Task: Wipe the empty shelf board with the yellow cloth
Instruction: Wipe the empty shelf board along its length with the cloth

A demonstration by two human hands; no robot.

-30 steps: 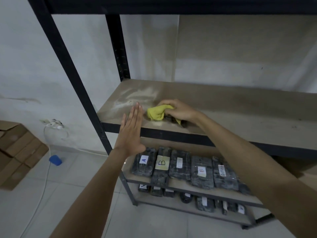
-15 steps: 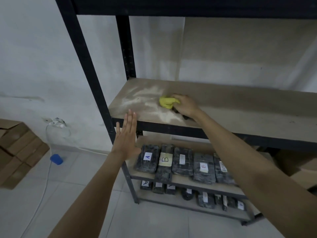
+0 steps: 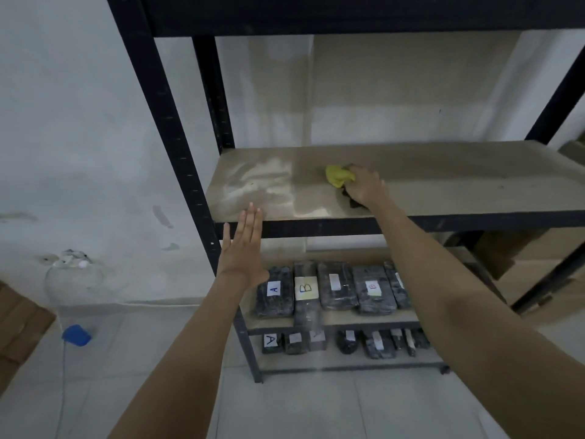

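The empty shelf board [image 3: 459, 182] is a tan panel in a black metal rack, with a pale dusty patch [image 3: 256, 188] at its left end. My right hand [image 3: 364, 186] grips the bunched yellow cloth [image 3: 338, 175] and presses it on the board, right of the dusty patch. My left hand [image 3: 243, 248] is held flat with straight fingers in front of the board's front edge, near the left post, holding nothing.
Black rack posts [image 3: 171, 147] rise at the left. The lower shelves hold several dark wrapped packs with labels such as A [image 3: 273, 289] and B [image 3: 307, 288]. Cardboard boxes [image 3: 19, 327] and a blue plug [image 3: 76, 335] lie on the floor at left.
My right hand has slid the cloth from near the front edge toward the back and to the right along the board. The view has pulled back; my left hand stays flat in front.
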